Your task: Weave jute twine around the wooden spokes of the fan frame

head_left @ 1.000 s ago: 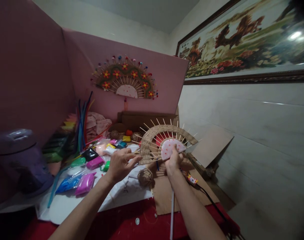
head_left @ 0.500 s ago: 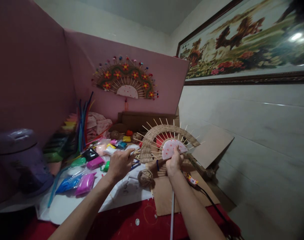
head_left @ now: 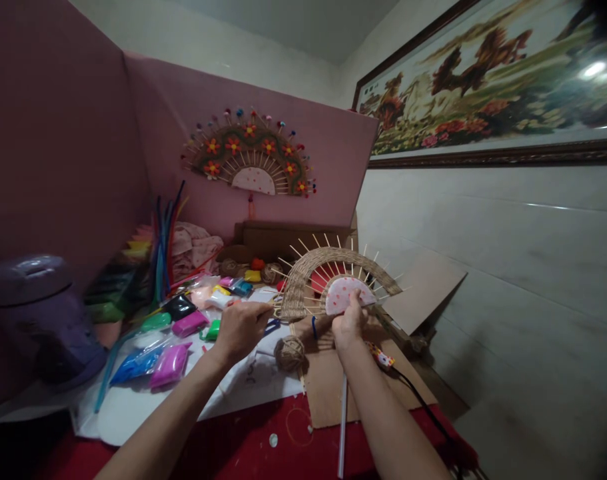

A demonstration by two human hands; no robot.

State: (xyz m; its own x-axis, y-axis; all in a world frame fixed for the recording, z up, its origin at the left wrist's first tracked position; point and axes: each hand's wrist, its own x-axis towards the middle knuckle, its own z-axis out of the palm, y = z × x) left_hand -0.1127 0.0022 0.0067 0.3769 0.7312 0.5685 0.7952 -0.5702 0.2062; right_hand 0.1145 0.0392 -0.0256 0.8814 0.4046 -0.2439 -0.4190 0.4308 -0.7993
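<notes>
A half-round craft fan [head_left: 296, 283], with thin sticks radiating through a band of woven brown twine, stands tilted above the table. My right hand [head_left: 350, 325] grips its white base piece [head_left: 350, 295] with red dots, thumb across the front and the other fingers hidden behind. At the fan's left end, my left hand [head_left: 243, 330] is closed, its thumb and forefinger pinched at the tip of a low stick. A ball of brown twine [head_left: 289, 353] lies below, between my hands.
Bagged coloured clay [head_left: 169, 367] and paper cover the table's left side. A cardboard sheet [head_left: 333, 393], a clear glue stick [head_left: 342, 427] and a patterned tool [head_left: 380, 355] with a black cord are near my right arm. A finished fan [head_left: 250, 157] hangs on the pink board.
My left forefinger, stretched out before, has curled in, and that hand is now closed at the stick tip. The fan has turned slightly in my right hand.
</notes>
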